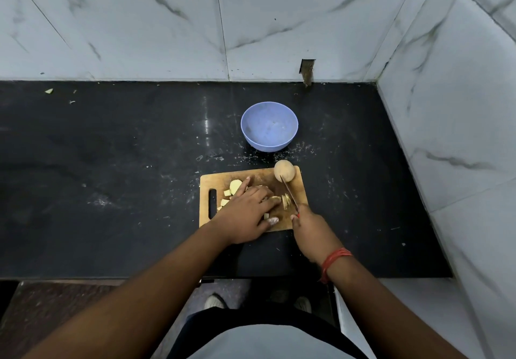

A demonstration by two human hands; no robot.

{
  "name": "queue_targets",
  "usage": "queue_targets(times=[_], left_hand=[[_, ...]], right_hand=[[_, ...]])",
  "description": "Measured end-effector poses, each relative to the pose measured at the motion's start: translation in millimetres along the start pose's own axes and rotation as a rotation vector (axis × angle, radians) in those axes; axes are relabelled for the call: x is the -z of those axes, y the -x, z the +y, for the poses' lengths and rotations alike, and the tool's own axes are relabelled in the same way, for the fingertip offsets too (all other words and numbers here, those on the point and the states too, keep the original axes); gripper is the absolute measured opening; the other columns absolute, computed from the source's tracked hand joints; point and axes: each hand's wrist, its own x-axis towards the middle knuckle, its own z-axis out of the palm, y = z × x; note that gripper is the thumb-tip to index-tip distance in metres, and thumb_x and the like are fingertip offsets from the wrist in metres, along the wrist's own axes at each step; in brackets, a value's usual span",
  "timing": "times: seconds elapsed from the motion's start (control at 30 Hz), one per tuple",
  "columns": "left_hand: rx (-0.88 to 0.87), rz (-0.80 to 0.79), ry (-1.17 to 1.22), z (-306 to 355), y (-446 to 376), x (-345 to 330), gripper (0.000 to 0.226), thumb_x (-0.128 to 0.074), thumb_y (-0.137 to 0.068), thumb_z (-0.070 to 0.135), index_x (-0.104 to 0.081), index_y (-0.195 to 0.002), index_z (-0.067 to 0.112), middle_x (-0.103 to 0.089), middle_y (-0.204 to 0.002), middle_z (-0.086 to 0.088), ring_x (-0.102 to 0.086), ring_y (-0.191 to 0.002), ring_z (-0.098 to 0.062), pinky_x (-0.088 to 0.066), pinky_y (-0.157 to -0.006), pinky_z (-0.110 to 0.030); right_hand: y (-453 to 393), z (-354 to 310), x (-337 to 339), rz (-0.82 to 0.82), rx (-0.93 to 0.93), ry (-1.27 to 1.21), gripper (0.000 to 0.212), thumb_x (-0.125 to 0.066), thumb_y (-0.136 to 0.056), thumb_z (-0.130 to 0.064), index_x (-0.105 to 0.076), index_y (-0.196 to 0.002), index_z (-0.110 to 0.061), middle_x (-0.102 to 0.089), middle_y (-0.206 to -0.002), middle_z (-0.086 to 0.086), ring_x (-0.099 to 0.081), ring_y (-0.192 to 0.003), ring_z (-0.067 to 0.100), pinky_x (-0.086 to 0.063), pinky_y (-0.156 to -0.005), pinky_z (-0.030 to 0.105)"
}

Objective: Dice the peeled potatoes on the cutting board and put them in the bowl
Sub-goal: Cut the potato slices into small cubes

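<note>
Overhead, from the head camera: left hand (245,213) pressed flat, fingers spread over a potato piece (275,199) on the wooden cutting board (300,191). Right hand (308,226) curled round the handle of a knife (289,194), blade against thin slices (286,201). Cut chunks (227,192) on the board's left, whole potato (284,171) at its far corner. Blue bowl (269,126) beyond on black counter (111,177).

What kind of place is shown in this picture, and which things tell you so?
Most likely a home kitchen. A dark stone counter meets marble-patterned wall tiles, and on it lie a wooden cutting board with potato pieces and a blue bowl.
</note>
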Motion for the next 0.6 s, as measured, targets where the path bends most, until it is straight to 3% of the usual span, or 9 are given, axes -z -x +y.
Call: queue_targets(times=[0.13, 0.3, 0.47, 0.53, 0.6], left_hand=[[0.062, 0.006, -0.005, 3, 7, -7, 0.067, -0.026, -0.098, 0.059, -0.043, -0.149, 0.019, -0.045, -0.152, 0.000, -0.026, -0.149, -0.017, 0.003, -0.126, -0.048], [0.064, -0.007, -0.047, 4, 11, -13, 0.072, -0.020, -0.098, 0.059, -0.041, -0.153, 0.018, -0.042, -0.155, 0.001, -0.021, -0.151, -0.018, 0.001, -0.125, -0.051], [0.065, -0.007, -0.066, 3, 14, -16, 0.070, -0.018, -0.099, 0.056, -0.038, -0.155, 0.018, -0.037, -0.158, 0.001, -0.017, -0.152, -0.018, 0.004, -0.125, -0.051], [0.060, 0.004, -0.084, 4, 14, -19, 0.068, -0.019, -0.100, 0.054, -0.038, -0.154, 0.017, -0.038, -0.158, 0.001, -0.018, -0.152, -0.019, 0.002, -0.124, -0.052], [0.043, 0.016, -0.112, 3, 14, -20, 0.066, -0.021, -0.102, 0.052, -0.039, -0.154, 0.017, -0.039, -0.157, 0.000, -0.020, -0.152, -0.020, -0.001, -0.125, -0.053]], right_hand=[[4, -7, -4, -0.105, -0.071, 0.029, 0.020, -0.032, -0.102, -0.018, -0.040, -0.117, -0.009, -0.052, -0.088, 0.008, -0.063, -0.070, 0.030, -0.054, -0.049, 0.037], [7, -21, -3, -0.191, -0.139, -0.003, 0.006, -0.037, -0.099, -0.013, -0.037, -0.105, -0.013, -0.055, -0.099, 0.015, -0.067, -0.077, 0.038, -0.056, -0.044, 0.039], [4, -27, -5, -0.248, -0.207, 0.015, 0.026, -0.040, -0.094, -0.001, -0.041, -0.120, -0.007, -0.049, -0.087, 0.011, -0.064, -0.072, 0.037, -0.050, -0.042, 0.034], [3, -29, -4, -0.282, -0.199, 0.070, 0.036, -0.045, -0.093, 0.002, -0.041, -0.127, -0.006, -0.051, -0.090, 0.012, -0.061, -0.077, 0.034, -0.050, -0.049, 0.035], [3, -31, -2, -0.287, -0.103, 0.118, 0.036, -0.044, -0.096, -0.004, -0.044, -0.132, -0.002, -0.058, -0.110, 0.018, -0.062, -0.098, 0.034, -0.052, -0.072, 0.040]])
